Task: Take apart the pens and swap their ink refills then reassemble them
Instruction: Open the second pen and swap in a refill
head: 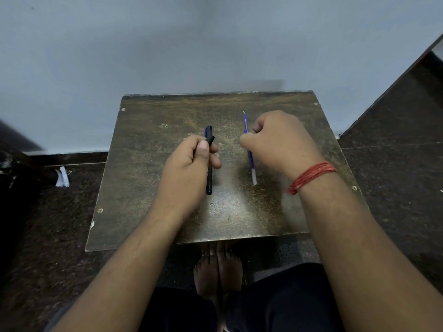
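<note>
Fingers of the left hand (191,159) curl around a dark blue pen with a black clip (209,161) above the worn brown wooden table (148,188), while the right hand (280,140), well apart, pinches a thin purple ink refill (249,149) near its tip end.

a small worn tabletop (153,188), dark brown with yellowish scuffing and pale screw heads near its corners, stands against a grey wall on a dark speckled floor (395,178). on or just over it are a dark blue pen (209,180) left of centre and a thin purple ink refill (251,167) to its right, roughly parallel, well apart.
</note>
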`<action>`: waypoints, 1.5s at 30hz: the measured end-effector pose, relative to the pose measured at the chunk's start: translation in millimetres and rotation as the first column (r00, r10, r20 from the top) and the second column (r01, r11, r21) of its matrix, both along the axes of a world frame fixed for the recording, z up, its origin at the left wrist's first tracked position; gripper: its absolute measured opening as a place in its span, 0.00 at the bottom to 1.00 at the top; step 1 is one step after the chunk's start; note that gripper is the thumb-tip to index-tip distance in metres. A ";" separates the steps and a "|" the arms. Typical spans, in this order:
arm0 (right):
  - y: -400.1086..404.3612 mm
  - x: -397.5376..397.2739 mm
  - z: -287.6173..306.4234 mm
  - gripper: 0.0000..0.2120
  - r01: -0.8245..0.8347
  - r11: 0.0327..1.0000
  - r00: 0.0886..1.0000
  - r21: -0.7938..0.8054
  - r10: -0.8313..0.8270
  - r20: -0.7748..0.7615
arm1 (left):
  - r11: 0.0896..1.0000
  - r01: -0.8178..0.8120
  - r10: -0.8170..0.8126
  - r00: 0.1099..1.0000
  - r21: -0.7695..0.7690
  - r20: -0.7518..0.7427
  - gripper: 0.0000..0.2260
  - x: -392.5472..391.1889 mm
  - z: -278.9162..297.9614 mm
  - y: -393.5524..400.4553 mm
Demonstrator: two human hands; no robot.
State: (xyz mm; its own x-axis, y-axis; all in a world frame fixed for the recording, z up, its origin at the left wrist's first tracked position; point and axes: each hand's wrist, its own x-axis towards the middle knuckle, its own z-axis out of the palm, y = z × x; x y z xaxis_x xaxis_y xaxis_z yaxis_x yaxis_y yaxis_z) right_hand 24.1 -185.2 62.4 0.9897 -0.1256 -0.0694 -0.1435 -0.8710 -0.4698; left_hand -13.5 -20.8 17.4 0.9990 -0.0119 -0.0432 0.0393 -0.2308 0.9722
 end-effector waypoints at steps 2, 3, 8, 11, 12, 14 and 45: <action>10.3 -3.7 -2.0 0.10 -0.019 0.985 0.999 0.171 0.014 0.028 | 0.988 -0.040 0.035 0.999 -0.148 -0.037 0.12 1.9 0.5 -1.1; 15.5 -4.9 -4.1 0.09 -0.026 0.970 0.999 0.243 0.017 0.039 | 0.980 -0.053 0.043 0.998 -0.192 -0.052 0.13 2.3 1.5 -1.8; 31.2 -4.9 -15.8 0.13 0.007 0.880 0.998 0.474 -0.034 0.048 | 0.960 -0.020 -0.004 0.997 -0.279 -0.083 0.14 1.1 4.0 -4.3; 35.2 -6.0 -21.1 0.10 0.028 0.793 0.999 0.608 -0.034 -0.002 | 0.978 -0.018 0.008 0.999 -0.206 -0.051 0.13 2.2 5.4 -2.3; 36.2 -6.7 -22.4 0.08 0.047 0.743 0.999 0.668 -0.032 -0.035 | 0.983 -0.018 0.012 0.999 -0.181 -0.038 0.13 2.1 6.3 -1.8; 37.1 -8.6 -22.3 0.07 0.090 0.639 0.995 0.764 -0.024 -0.098 | 0.992 -0.018 0.016 1.000 -0.128 -0.017 0.13 1.6 7.3 -0.7; 21.6 -7.0 -22.0 0.12 0.011 0.560 0.996 0.828 -0.076 0.038 | 0.996 0.015 -0.019 0.999 0.083 0.047 0.10 -1.3 8.5 -1.0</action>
State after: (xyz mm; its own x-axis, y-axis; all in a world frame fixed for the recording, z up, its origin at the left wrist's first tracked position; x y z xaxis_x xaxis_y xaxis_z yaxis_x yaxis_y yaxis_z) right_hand 17.1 -163.6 40.5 0.9905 -0.0887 -0.1049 -0.1128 -0.0897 -0.9896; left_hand -14.8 -21.8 25.9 0.9996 -0.0269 0.0030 -0.0112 -0.3107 0.9504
